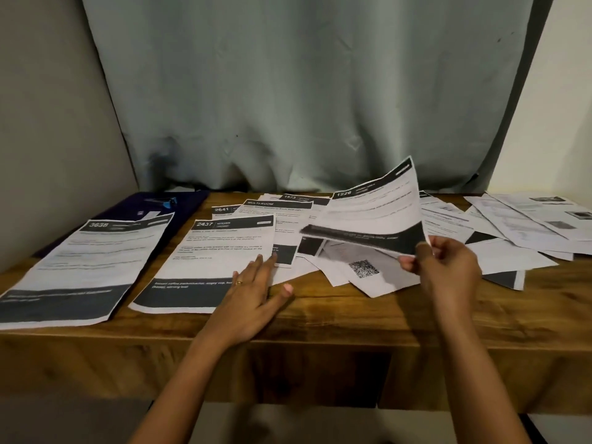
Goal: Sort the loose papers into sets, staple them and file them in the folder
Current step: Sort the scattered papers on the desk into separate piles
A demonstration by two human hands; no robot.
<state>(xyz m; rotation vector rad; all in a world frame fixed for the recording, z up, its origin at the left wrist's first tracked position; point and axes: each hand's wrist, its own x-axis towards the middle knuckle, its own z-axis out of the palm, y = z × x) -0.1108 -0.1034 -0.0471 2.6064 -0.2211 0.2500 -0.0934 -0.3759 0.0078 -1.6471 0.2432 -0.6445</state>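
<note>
Sorting under way
Right hand (448,267) pinches sheet 1226 (371,213) by its lower corner, raised off the heap (362,270) (likely to read its number); left hand (253,293), fingers straight, steadies sheet 2437 (217,251); folder (189,208) lies back-left.

Sheet hdrs: "3638" on far-left sheet (80,261); "2437 KITCHEN" on next sheet (221,251); "2641" (221,210), "MULTI-ROOM" (278,205), "1573" (298,198) behind; "1226" on lifted sheet (371,213). QR code (363,268), unreadable.
</note>
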